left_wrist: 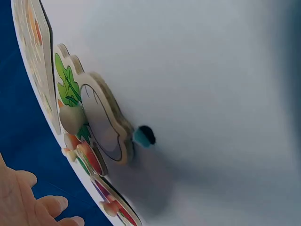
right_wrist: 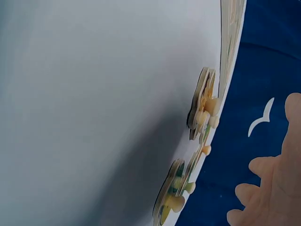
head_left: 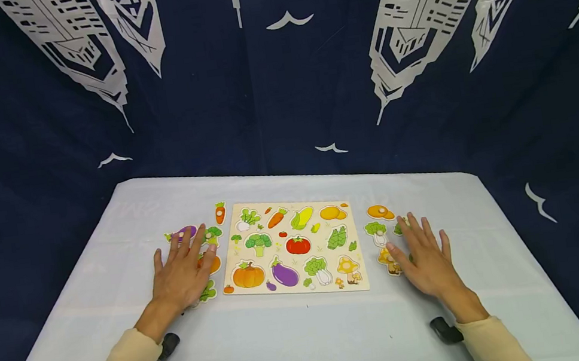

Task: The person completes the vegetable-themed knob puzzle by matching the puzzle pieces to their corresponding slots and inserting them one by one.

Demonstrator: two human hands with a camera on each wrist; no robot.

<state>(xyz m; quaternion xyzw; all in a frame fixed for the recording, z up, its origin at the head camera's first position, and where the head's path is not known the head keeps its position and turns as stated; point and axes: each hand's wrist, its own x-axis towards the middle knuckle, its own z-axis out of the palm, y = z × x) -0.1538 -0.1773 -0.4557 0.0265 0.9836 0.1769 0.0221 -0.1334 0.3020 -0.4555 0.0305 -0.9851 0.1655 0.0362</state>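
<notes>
My left hand (head_left: 179, 275) is spread palm down, its fingers over knobbed vegetable puzzle pieces to the left of the board. Around it lie an eggplant piece (head_left: 188, 231), a carrot piece (head_left: 220, 214), a broccoli piece (head_left: 213, 234), an orange pumpkin piece (head_left: 215, 265) and a white turnip piece (left_wrist: 100, 125) with green leaves. My right hand (head_left: 430, 262), fingers also spread, partly covers the pieces on the other side. Near it are a potato piece (head_left: 378, 212), a bok choy piece (head_left: 376, 229) and a yellow mushroom piece (head_left: 386, 259). Neither hand grips anything.
Between the hands lies a wooden puzzle board (head_left: 319, 248) with printed vegetables. A white cloth (head_left: 310, 346) covers the table. Behind it hangs a dark blue curtain (head_left: 256, 88) with white buildings and birds. A small teal and black object (left_wrist: 144, 136) sits by the turnip piece.
</notes>
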